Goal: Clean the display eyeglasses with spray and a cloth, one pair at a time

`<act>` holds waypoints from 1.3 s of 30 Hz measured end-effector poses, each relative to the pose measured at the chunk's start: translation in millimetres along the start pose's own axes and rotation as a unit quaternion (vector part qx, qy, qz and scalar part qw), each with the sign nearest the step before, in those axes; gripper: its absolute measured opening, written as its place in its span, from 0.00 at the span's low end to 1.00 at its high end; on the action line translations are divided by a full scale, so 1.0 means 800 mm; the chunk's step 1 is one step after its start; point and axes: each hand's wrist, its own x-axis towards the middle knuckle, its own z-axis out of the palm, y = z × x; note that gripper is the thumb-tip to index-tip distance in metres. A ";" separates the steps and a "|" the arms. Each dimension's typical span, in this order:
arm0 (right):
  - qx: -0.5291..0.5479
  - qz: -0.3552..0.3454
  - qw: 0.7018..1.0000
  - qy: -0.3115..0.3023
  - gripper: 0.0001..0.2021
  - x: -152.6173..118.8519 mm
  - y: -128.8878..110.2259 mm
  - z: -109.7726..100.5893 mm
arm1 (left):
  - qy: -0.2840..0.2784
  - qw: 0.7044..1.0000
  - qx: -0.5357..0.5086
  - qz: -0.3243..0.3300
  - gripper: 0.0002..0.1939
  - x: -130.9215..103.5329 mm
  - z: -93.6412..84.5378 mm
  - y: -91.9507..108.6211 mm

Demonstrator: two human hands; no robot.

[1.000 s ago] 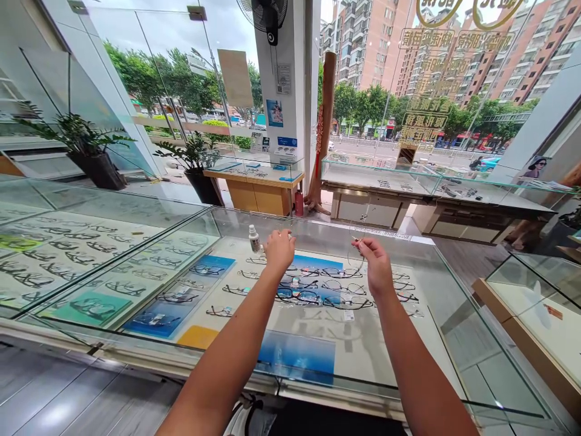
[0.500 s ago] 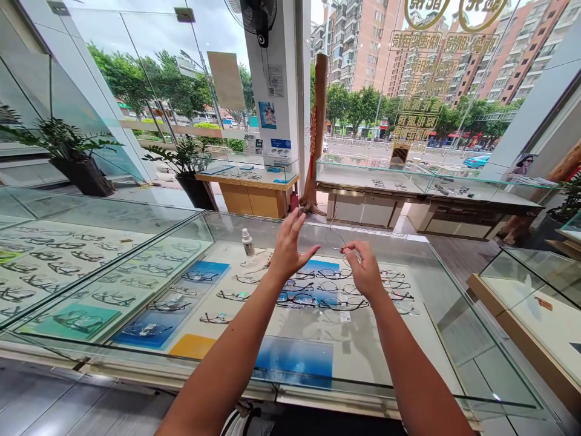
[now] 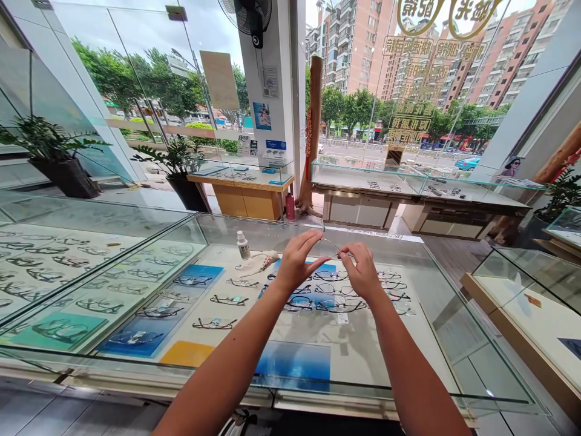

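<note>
A thin-rimmed pair of eyeglasses (image 3: 333,243) is held up above the glass counter, one side pinched between the thumb and fingers of my right hand (image 3: 362,267). My left hand (image 3: 297,261) is at the other side of the frame, its thumb apart from its stretched fingers. Those fingertips are close to the rim; whether they touch it I cannot tell. Below both hands, several eyeglasses (image 3: 340,306) lie in rows. Left of my left hand are a crumpled cloth (image 3: 258,264) and a small white bottle (image 3: 243,244), standing upright.
The glass display counter (image 3: 290,396) spans the front, with blue cards (image 3: 295,363) and more eyeglasses on its left. Another display case (image 3: 503,303) stands at the right. Beyond are a wooden cabinet (image 3: 245,201), a wooden post (image 3: 313,133) and potted plants (image 3: 175,163).
My left hand has moved right and slightly down, closer to the eyeglasses. The eyeglasses have turned and sunk a little in my right hand. The whole view has shifted slightly.
</note>
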 end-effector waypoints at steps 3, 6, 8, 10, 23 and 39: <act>-0.002 0.002 1.000 0.000 0.10 0.000 -0.002 -0.001 | 0.002 1.000 -0.018 0.006 0.30 0.001 -0.001 0.002; -0.003 0.002 1.000 0.003 0.10 0.000 -0.002 -0.001 | 0.012 0.999 -0.036 0.016 0.29 0.000 -0.001 0.002; -0.004 0.000 1.000 0.006 0.11 0.000 0.000 0.000 | 0.018 0.999 -0.047 0.015 0.27 0.000 0.000 0.003; -0.006 -0.003 1.000 0.020 0.10 0.000 0.003 0.001 | 0.023 0.998 -0.058 0.009 0.25 0.000 0.000 0.004; -0.014 -0.050 0.981 0.187 0.33 -0.003 0.009 0.016 | 0.120 0.990 -0.029 -0.072 0.24 0.003 -0.006 0.009; -0.026 -0.171 0.942 0.287 0.22 0.076 -0.070 -0.020 | 0.254 0.966 -0.037 0.009 0.26 0.103 -0.071 0.019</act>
